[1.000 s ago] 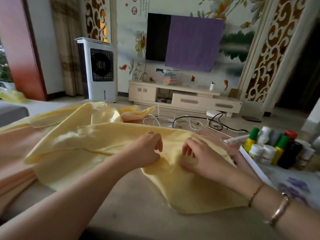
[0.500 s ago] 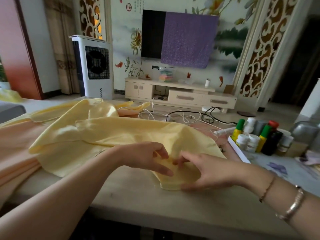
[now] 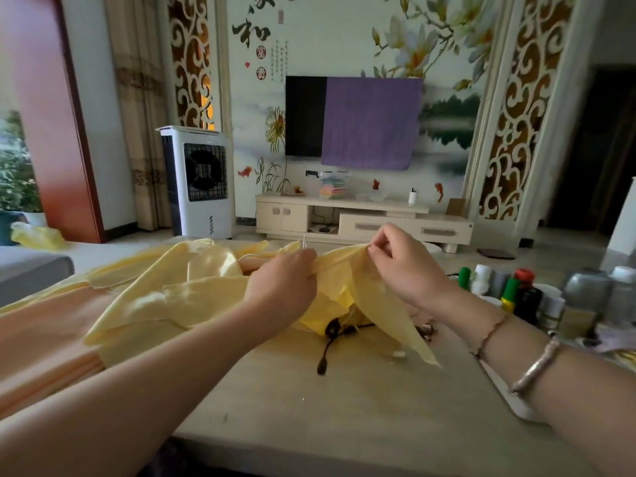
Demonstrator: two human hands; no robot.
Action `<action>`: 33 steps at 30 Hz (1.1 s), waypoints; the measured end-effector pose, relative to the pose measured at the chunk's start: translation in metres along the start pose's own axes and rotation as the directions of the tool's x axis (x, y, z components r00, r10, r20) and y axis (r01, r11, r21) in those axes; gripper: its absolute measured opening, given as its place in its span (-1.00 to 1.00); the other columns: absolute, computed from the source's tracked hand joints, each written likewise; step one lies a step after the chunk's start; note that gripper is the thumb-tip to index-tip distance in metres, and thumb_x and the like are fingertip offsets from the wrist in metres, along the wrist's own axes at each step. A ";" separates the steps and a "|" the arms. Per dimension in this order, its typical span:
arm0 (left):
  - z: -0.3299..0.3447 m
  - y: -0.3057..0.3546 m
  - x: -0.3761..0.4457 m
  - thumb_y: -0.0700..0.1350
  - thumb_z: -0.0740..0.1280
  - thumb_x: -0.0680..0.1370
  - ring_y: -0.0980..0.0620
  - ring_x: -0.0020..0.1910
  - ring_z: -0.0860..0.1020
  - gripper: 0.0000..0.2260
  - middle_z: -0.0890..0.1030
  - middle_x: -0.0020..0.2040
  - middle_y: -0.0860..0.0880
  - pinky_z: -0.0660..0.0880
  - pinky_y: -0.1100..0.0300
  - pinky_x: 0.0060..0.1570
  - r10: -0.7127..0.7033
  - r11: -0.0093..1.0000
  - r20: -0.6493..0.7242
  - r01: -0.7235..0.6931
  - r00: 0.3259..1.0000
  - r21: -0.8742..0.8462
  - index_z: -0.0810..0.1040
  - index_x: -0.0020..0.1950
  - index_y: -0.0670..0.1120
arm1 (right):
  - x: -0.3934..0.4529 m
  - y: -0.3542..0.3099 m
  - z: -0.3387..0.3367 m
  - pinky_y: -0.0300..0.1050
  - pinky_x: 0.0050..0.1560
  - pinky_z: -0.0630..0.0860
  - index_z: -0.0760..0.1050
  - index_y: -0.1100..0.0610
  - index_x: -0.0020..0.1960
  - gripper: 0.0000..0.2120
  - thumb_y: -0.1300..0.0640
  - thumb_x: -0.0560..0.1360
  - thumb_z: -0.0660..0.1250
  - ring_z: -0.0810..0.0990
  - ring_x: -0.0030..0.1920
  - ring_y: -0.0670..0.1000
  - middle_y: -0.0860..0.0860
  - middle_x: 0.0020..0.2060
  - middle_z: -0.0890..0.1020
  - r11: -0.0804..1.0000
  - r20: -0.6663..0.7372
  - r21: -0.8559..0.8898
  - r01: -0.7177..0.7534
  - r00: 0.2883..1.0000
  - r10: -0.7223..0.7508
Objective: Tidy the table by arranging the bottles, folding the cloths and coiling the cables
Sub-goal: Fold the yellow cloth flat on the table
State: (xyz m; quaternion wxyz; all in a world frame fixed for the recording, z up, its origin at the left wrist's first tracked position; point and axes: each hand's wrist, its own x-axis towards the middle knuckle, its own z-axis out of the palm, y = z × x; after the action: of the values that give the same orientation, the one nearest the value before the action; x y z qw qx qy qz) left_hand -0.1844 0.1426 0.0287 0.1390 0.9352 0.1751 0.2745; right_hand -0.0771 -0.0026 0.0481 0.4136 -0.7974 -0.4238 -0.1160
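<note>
**Cloth-folding step, edge lifted**

At table centre I judge I'm mid-fold on the yellow cloth (image 3: pixel 192 297). My left hand (image 3: pixel 282 287) grips its bunched edge; my right hand (image 3: pixel 402 266), at 3 o'clock from it, pinches the same edge, lifted. Next I'd pull it taut. A dark cable (image 3: pixel 330 342) lies beneath; bottles (image 3: pixel 509 290) stand further off at 3 o'clock.

Both forearms are bare, with no sleeves in view. The right wrist wears two bracelets: a thin reddish-brown cord (image 3: pixel 490 334) nearer the right hand (image 3: pixel 409 266), and a thicker silver bangle (image 3: pixel 536 366) farther up the arm. The left hand (image 3: pixel 284 284) wears nothing.
</note>
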 end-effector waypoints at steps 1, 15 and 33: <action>-0.008 -0.002 0.002 -0.21 0.15 0.56 0.04 -0.30 0.55 -0.81 0.55 -0.24 0.04 0.56 0.11 -0.34 -0.014 1.000 -0.037 0.014 0.999 0.003 0.50 -0.10 0.01 | 0.004 0.000 -0.006 -0.19 -0.34 0.40 0.41 0.16 -0.01 -0.89 0.15 0.62 0.15 0.45 -0.31 -0.05 0.00 -0.27 0.49 0.999 -0.029 0.012 -0.035 0.999 0.036; -0.070 -0.045 0.022 -0.28 0.13 0.61 -0.09 -0.06 0.52 -0.73 0.57 -0.06 -0.11 0.44 0.11 -0.01 -0.103 0.989 0.262 0.127 0.960 -0.079 0.58 -0.14 -0.08 | -0.004 0.005 -0.065 -0.30 -0.19 0.55 0.45 -0.11 0.10 -0.53 -0.20 0.29 0.53 0.61 -0.10 -0.20 -0.19 -0.04 0.60 0.980 0.677 -0.185 -0.072 0.714 0.180; -0.049 -0.074 0.151 -0.36 0.08 0.50 -0.04 -0.08 0.54 -0.64 0.57 0.01 -0.09 0.55 0.06 -0.17 -0.471 0.673 -0.281 0.135 0.836 -0.727 0.49 0.19 -0.11 | 0.143 0.033 -0.014 -0.31 -0.29 0.43 0.46 0.00 0.25 -0.56 0.38 0.47 0.19 0.54 -0.11 -0.10 -0.05 0.00 0.57 0.984 -0.301 0.125 0.129 0.950 -0.086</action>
State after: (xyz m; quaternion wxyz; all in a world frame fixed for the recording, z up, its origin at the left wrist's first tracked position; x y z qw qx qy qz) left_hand -0.1116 0.2783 0.1125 0.4725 0.6842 0.2462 0.4981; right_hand 0.0386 0.0596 0.1150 0.5214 -0.7150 -0.4078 -0.2250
